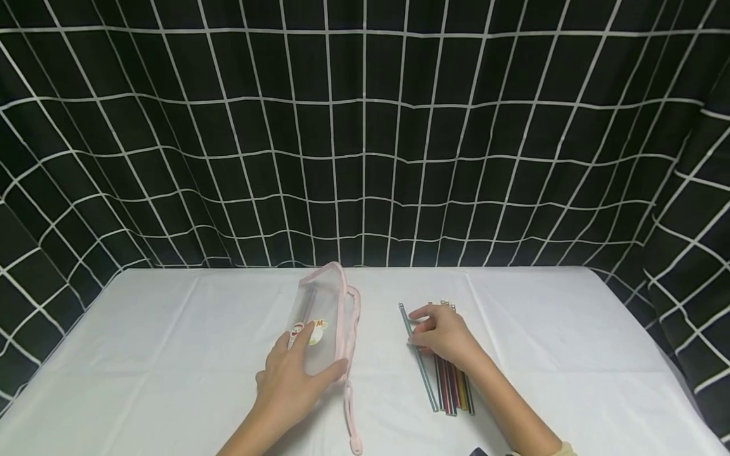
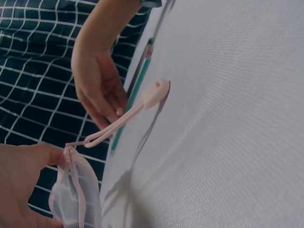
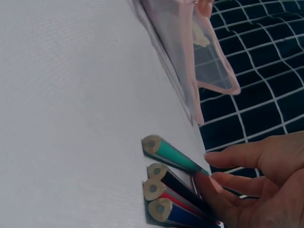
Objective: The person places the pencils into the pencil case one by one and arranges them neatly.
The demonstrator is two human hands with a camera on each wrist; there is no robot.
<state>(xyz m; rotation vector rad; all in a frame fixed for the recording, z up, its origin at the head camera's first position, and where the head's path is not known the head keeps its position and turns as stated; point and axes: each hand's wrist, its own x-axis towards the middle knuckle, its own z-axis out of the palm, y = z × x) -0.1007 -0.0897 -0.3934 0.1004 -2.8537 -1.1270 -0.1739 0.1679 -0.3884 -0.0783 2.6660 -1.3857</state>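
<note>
My left hand point(image 1: 291, 380) grips a see-through mesh pencil pouch point(image 1: 325, 354) with pink trim, thumb at its zip edge and fingers over its face. A long thin pencil shape shows faintly through the mesh. From the zip hangs a pink pull loop point(image 2: 114, 126). My right hand point(image 1: 447, 332) is over a green pencil point(image 1: 423, 373), its thumb and forefinger apart and right beside the shaft. This pencil lies on the table, a little left of several other unsharpened pencils point(image 1: 453, 386), whose bare wooden ends point(image 3: 154, 189) face the right wrist camera.
A white cloth covers the table point(image 1: 142, 354). Behind it and along both sides hangs a dark curtain point(image 1: 365, 139) with white grid lines. A small dark object point(image 1: 478, 451) shows at the bottom edge near the right forearm.
</note>
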